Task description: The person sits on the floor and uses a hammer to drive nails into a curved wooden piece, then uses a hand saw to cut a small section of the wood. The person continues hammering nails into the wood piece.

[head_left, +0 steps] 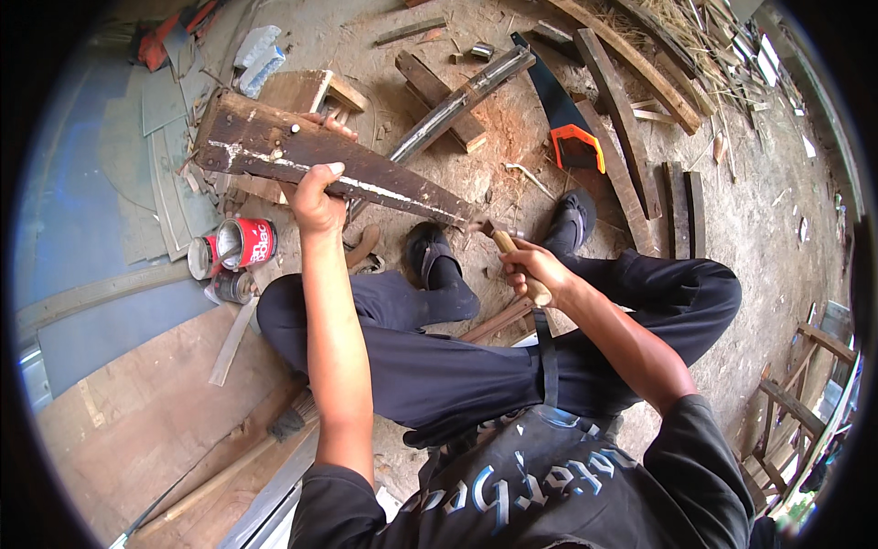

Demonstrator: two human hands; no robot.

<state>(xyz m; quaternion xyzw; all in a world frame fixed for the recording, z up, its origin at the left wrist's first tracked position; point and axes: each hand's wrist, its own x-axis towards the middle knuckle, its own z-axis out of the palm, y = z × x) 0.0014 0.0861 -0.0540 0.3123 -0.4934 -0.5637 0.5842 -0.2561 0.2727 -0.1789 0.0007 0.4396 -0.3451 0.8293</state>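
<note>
My left hand [318, 203] is closed round the lower edge of a dark brown, tapered wooden board [265, 137], its thumb over the face. Fingertips also show past the board's upper edge. A white streak runs along the wood, with a few nail heads or studs near its wide end. In my right hand [540, 268] is a hammer [506, 242], gripped by its pale wooden handle. The hammer's head is at the narrow end of the board; whether they touch, I cannot tell. Both hands are above my bent legs and sandalled feet.
A handsaw [578, 149] with an orange and black handle lies ahead. Beside it are a long metal-faced bar [466, 99] and several dark timbers [622, 119]. Paint cans [245, 243] stand at the left, near a wooden block [297, 90]. A wooden frame [794, 403] is at right.
</note>
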